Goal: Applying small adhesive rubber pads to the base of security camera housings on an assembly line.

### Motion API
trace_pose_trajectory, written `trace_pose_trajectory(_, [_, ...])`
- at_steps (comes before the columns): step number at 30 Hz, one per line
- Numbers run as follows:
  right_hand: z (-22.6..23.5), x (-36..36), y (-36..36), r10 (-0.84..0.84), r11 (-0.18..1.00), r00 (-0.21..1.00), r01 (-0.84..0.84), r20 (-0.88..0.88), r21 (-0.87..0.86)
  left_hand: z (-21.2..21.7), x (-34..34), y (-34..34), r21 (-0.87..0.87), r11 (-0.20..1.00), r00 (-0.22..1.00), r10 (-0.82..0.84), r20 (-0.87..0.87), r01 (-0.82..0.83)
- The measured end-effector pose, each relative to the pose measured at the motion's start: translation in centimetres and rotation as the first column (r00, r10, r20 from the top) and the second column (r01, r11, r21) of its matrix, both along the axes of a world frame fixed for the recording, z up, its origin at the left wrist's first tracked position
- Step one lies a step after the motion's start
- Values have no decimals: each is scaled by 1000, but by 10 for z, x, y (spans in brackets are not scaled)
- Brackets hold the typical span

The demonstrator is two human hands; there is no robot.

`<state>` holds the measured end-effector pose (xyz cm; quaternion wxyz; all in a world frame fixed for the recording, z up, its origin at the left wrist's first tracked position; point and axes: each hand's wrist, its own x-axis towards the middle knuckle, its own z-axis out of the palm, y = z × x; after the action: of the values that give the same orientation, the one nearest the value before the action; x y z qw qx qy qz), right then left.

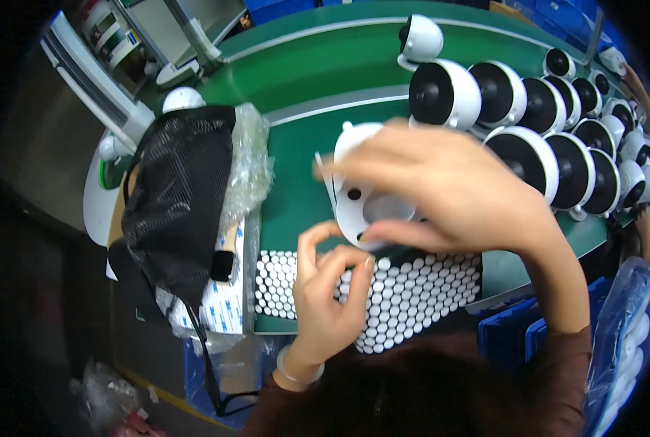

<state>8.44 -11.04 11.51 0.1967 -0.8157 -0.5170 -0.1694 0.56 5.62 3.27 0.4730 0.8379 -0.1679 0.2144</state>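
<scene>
You stick little dots on a round white base.
Your right hand point(441, 193) grips the white base point(365, 207) tight, just above the dot sheet point(412, 298) on the green bench point(303, 182) — your left hand point(329, 291) pinches shut at its bottom edge, maybe on a dot, too small to tell. I think next you press gently, right on the spot.

One head-worn fisheye view looks steeply down, close over the green bench point(318, 73).
</scene>
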Motion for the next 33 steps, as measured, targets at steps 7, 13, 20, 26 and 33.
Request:
trace_pose_trajectory(7, [57,104,33,-285,941,678,63,-677,-332,-11,-14,13,-158,982,992,112,65,-100])
trace_pose_trajectory(13, [69,192,58,-439,844,855,289,-274,-451,-16,-11,29,-281,910,899,-372,-230,305])
trace_pose_trajectory(20, [-80,268,96,-381,901,781,434,495,8,-10,-16,28,-285,941,949,-243,-201,181])
trace_pose_trajectory(26, [-99,281,34,-503,744,809,584,304,-324,-5,-13,28,-282,939,935,-266,-236,196])
trace_pose_trajectory(33, [-115,283,43,-578,629,750,661,321,-410,-4,-11,29,-286,936,933,-277,-230,207])
